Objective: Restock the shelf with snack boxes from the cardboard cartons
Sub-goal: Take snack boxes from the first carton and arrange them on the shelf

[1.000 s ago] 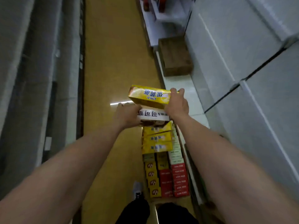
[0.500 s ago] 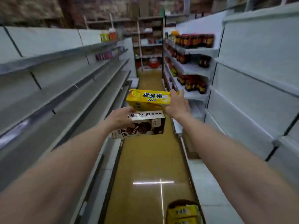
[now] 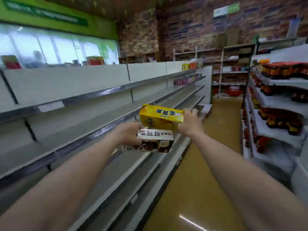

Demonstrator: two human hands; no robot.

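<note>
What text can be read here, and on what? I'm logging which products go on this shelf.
"蛋黄派", upside down, on the yellow box in the right hand.
"可可派", upside down, on the white and brown box in the left hand.
Small print beside both: too blurred.
Green sign, wall poster, shelf tag: unreadable.

We read print on two items only. Yellow box (image 3: 160, 117), gripped at its far end by the right hand (image 3: 190, 124): large blue characters 蛋黄派 on the top face, upside down from where we stand; the smaller line under them is too small to read. White and brown box (image 3: 150, 141), held below it by the left hand (image 3: 128, 135): large dark characters 可可派, also upside down. The green banner (image 3: 46, 14), high and far left of the hands, is blurred.
</note>
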